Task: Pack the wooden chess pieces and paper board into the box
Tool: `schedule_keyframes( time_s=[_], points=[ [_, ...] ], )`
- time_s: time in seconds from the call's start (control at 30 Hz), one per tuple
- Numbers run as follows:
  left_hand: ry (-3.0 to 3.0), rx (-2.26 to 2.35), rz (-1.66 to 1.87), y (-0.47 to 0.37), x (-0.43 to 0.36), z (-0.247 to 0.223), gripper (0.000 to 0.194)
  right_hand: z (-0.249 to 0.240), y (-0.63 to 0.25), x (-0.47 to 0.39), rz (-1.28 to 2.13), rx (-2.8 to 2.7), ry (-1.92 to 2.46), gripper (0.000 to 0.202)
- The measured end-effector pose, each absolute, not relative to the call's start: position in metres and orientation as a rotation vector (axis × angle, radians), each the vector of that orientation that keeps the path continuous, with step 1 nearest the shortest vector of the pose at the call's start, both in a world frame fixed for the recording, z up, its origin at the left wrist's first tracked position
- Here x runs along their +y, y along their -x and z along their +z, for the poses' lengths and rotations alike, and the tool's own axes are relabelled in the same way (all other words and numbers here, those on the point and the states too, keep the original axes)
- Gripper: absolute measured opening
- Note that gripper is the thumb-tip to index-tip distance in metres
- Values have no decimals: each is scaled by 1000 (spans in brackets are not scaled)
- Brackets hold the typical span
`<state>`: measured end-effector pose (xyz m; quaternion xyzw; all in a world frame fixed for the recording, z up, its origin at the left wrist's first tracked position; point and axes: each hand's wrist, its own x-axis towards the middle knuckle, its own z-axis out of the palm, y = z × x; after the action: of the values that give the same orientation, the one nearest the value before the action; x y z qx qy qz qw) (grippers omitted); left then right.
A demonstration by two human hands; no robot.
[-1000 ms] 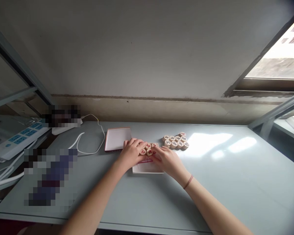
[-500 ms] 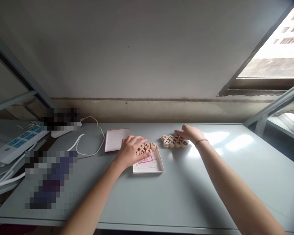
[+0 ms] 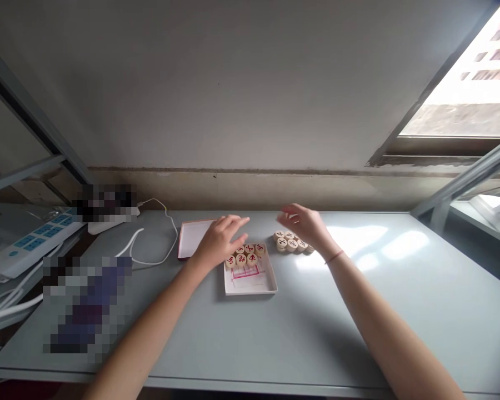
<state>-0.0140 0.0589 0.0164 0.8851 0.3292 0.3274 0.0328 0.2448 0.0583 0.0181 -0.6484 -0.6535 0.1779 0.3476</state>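
Round wooden xiangqi pieces (image 3: 252,259) with red characters lie in rows in the upper part of a white shallow box (image 3: 251,289). My left hand (image 3: 221,238) hovers at the box's upper left corner, fingers and thumb apart, holding nothing. To the right, more xiangqi pieces (image 3: 292,245) stand grouped on the table, some of them stacked. Above this group is my right hand (image 3: 306,223), its fingers bent toward each other and pointing left. Whatever is between those blurred fingertips cannot be made out. The right hand and wrist hide part of the group.
The box's lid (image 3: 194,238) lies behind my left hand on the grey table (image 3: 241,339). A white cable (image 3: 176,228) loops left of it. Farther left are a power strip (image 3: 37,244) and blurred-out items. A wall closes off the back, and metal bars rise at both sides.
My right hand has lifted off the group of pieces and shifted left. My left hand has risen slightly away from the pieces in the box, uncovering more of them.
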Motion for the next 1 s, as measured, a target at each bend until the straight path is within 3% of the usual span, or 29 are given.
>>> schedule_keyframes(
  time_s=[0.13, 0.37, 0.57, 0.7, 0.87, 1.0],
  points=[
    [-2741, 907, 1009, -2, 43, -5, 44, 10, -203, 25, 857, -1737, 1307, 32],
    [-2647, 888, 980, -10, 26, -9, 24, 7, -194, -2, 1171, -1548, 1128, 40],
    [-2648, 1074, 860, -11, 21, -7, 23, 8, -200, 0, 1100, -1377, 1197, 44],
    [-2659, 1070, 736, -16, 18, -6, 10, 8, -206, 2, 1084, -1338, 1251, 42],
    [-2741, 1046, 605, -23, 18, -13, 2, 6, -212, 3, 1059, -1431, 1253, 41],
    [-2851, 1015, 552, -23, 20, -18, 7, 9, -215, -2, 948, -1700, 1308, 31]
  ],
)
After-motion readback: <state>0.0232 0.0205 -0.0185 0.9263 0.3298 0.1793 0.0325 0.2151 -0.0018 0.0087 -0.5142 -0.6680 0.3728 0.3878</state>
